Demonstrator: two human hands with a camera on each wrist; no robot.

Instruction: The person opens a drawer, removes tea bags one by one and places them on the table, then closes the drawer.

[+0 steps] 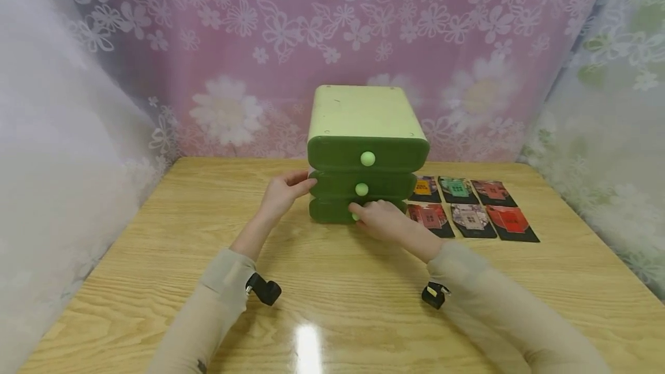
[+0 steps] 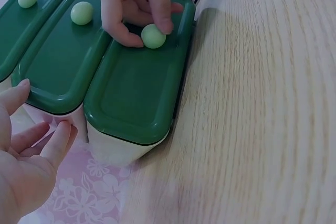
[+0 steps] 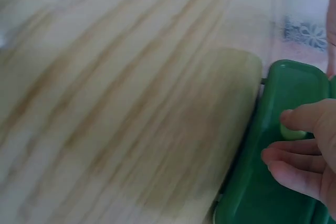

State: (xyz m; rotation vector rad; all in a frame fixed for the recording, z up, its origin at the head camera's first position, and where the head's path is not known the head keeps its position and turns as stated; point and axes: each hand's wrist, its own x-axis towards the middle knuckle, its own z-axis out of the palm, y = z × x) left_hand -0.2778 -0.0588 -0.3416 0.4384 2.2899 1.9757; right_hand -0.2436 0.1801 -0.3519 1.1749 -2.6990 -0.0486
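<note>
A small chest of drawers (image 1: 363, 111) with a pale yellow-green top stands on the table, its three green drawer fronts facing me. Each front carries a round light-green knob. My right hand (image 1: 384, 221) pinches the knob (image 2: 153, 36) of the bottom drawer (image 2: 134, 87) between thumb and finger. At the chest's left side is my left hand (image 1: 279, 195), its thumb at the edge of the middle drawer (image 2: 60, 72) and its other fingers along the side, nearly straight. In the right wrist view the bottom drawer's knob is partly hidden behind the right thumb.
Several dark-edged printed cards or packets (image 1: 470, 221) lie in two rows to the right of the chest on the wooden table (image 1: 322, 281). A pink flowered curtain (image 1: 291, 56) hangs behind, with pale curtains at both sides.
</note>
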